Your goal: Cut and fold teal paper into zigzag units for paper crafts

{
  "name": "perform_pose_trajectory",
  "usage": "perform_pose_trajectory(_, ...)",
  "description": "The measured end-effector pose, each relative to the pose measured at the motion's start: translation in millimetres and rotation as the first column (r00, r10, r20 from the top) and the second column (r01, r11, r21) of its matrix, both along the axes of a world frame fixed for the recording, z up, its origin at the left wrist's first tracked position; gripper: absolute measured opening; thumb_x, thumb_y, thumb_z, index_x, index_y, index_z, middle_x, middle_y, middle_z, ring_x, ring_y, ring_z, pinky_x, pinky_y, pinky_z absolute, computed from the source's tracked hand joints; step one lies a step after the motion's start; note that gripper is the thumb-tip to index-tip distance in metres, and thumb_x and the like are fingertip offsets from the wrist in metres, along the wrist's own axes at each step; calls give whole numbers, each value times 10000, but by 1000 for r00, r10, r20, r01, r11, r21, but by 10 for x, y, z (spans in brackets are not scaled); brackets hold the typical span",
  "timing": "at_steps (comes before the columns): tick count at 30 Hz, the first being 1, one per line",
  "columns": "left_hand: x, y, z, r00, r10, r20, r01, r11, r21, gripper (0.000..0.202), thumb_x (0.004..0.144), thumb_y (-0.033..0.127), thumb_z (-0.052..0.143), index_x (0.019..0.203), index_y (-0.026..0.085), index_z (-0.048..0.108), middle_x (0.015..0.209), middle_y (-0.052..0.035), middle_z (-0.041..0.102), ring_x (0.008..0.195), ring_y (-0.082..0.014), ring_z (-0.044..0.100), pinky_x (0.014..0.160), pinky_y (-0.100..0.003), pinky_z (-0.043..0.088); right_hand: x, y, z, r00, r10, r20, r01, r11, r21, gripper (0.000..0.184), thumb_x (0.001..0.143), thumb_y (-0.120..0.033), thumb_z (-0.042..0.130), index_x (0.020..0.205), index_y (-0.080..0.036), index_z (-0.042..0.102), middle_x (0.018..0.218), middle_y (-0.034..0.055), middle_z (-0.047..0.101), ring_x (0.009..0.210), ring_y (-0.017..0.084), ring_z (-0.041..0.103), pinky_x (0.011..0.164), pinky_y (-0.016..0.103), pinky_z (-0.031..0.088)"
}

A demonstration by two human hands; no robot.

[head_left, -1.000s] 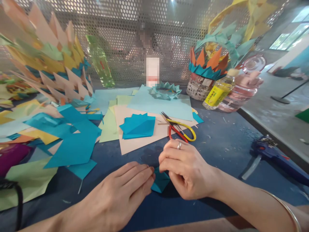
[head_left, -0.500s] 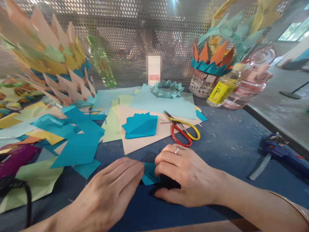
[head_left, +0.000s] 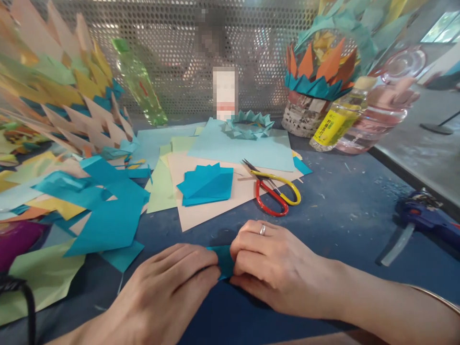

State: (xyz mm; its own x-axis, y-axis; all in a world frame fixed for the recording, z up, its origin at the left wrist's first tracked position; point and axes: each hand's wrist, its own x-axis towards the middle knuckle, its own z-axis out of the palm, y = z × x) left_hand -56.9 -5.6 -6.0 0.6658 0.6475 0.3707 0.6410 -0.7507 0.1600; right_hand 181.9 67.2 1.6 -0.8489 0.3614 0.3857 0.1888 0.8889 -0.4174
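A small piece of blue paper point(head_left: 225, 261) lies between my two hands near the front of the table. Its left end is pinched in the fingers of my left hand point(head_left: 176, 275), which cover that part. My right hand point(head_left: 275, 268), with a ring on one finger, grips the other end between thumb and curled fingers. Just beyond them a stack of blue paper pieces point(head_left: 206, 186) rests on a pale pink sheet point(head_left: 190, 216). Scissors with one red and one yellow handle point(head_left: 275, 191) lie partly on that sheet, blades slightly apart.
Blue scraps point(head_left: 108, 220) and other coloured paper crowd the left side. Spiky paper crafts point(head_left: 82, 100) stand behind them. A glue gun point(head_left: 427, 215) lies at right. A yellow-labelled bottle point(head_left: 332, 127) and a pink jug point(head_left: 373, 122) stand at the back right. A perforated metal panel point(head_left: 158, 28) closes the back.
My left fingers and right thumb have closed in on the blue paper, so both hands now pinch it. The view has shifted slightly.
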Motion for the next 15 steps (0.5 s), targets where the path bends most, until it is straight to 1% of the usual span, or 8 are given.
perform_pose_trajectory(4, 81, -22, 13, 996, 53, 68, -50, 998, -47, 238, 971, 204, 439, 1093, 220, 643, 1030, -38, 686, 942, -147, 654, 901, -247, 517, -14, -11, -6, 998, -21, -56, 11, 985, -174, 119, 840, -140, 657, 725, -147, 628, 858, 41, 626, 791, 143, 538, 768, 292, 453)
perform_pose_trajectory(8, 192, -7, 88, 976, 148, 157, -119, 976, -180, 112, 948, 183, 518, 1007, 212, 609, 994, -25, 659, 895, -113, 645, 839, -184, 505, -21, -33, -15, 990, -127, -63, 102, 949, -298, 123, 809, -179, 730, 714, -155, 656, 874, 29, 609, 839, 146, 542, 811, 307, 437)
perform_pose_trajectory(11, 234, 11, 121, 965, 198, 172, -150, 954, -258, 93, 935, 150, 528, 955, 219, 587, 966, -5, 627, 870, -87, 630, 803, -149, 487, -18, -50, -7, 985, -169, -21, 153, 930, -334, 123, 835, -236, 717, 734, -174, 683, 887, 27, 605, 880, 163, 534, 806, 322, 423)
perform_pose_trajectory(15, 234, 16, 103, 945, 261, 199, -203, 941, -270, 90, 927, 147, 524, 895, 220, 566, 970, -3, 596, 882, -89, 617, 790, -146, 477, -13, -70, 18, 981, -192, 29, 190, 923, -334, 136, 872, -233, 665, 748, -179, 675, 894, 23, 606, 883, 170, 520, 808, 341, 406)
